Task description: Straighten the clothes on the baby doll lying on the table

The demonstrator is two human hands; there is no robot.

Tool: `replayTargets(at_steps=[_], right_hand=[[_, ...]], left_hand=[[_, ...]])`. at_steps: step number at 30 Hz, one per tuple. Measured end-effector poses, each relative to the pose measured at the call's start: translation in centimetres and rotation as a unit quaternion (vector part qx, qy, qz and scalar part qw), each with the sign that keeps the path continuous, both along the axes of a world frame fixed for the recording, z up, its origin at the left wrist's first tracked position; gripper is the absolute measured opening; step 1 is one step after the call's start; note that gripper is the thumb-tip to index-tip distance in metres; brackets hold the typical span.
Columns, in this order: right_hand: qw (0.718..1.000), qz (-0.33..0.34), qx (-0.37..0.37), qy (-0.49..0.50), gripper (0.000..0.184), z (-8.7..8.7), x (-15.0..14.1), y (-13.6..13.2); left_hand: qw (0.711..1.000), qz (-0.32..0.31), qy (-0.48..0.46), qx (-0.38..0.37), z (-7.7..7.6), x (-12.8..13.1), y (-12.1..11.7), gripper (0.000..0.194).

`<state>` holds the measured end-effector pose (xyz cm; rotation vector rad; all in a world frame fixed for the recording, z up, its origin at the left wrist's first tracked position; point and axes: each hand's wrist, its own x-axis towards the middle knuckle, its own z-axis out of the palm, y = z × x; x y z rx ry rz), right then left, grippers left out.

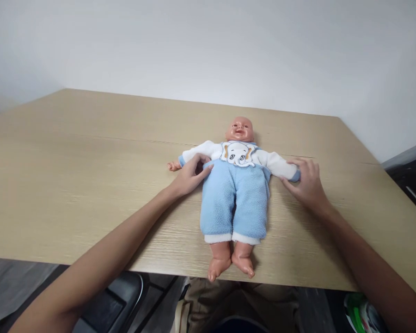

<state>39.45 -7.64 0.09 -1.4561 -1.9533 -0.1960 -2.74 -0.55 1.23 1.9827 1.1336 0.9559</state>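
A baby doll (252, 199) lies on its back on the wooden table (90, 185), head away from me and bare feet at the near edge. It wears light blue fleece trousers, a white long-sleeved top with blue cuffs, and an elephant face patch (237, 154) on the chest. My left hand (190, 175) grips the doll's side at the waist, thumb on the blue fleece and fingers partly hidden under its arm. On the other side, my right hand (307, 182) is closed around the end of the doll's sleeve (279, 165), covering the doll's hand.
A pale wall (208, 51) stands behind the table. Below the near edge are a dark chair (107, 305), my legs in brown trousers (208, 300) and a green and white round object (362, 314). Something black (412, 180) stands beyond the right edge.
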Motion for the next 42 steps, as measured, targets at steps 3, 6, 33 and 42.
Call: replayTargets(at_steps=[3, 6, 33, 42], right_hand=[[1.000, 0.005, -0.023, -0.012, 0.057, -1.2, 2.6, 0.8], [0.998, 0.008, -0.064, -0.010, 0.050, -1.4, 3.5, 1.4], [0.915, 0.063, -0.143, 0.372, 0.079, -1.1, -3.5, -0.7], [0.925, 0.168, -0.217, 0.264, 0.044, -0.8, -7.4, -0.2]], left_hand=[[0.997, -0.037, 0.059, 0.038, 0.0, -0.3, 0.3, 0.039], [0.993, -0.017, 0.086, 0.075, -0.2, -0.3, 0.6, 0.031], [0.964, -0.147, 0.120, 0.186, 4.7, 16.8, 4.2, 0.040], [0.978, -0.057, -0.199, 0.033, 3.4, 13.9, 4.4, 0.056]])
